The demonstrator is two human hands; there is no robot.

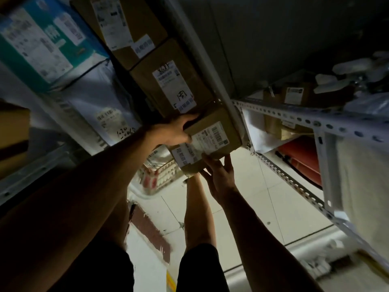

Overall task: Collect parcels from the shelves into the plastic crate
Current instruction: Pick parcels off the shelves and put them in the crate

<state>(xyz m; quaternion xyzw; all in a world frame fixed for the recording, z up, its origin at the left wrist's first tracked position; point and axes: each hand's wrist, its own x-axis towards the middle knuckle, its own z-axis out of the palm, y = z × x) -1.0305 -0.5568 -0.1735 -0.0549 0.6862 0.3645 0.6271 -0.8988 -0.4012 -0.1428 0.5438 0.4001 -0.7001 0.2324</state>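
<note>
Both hands were on the box (212, 133) at the shelf post (212, 66) — left hand (174, 131) curled over its top edge to draw it out; right hand (219, 178), fingers spread, propped it from beneath; no crate showed.
</note>
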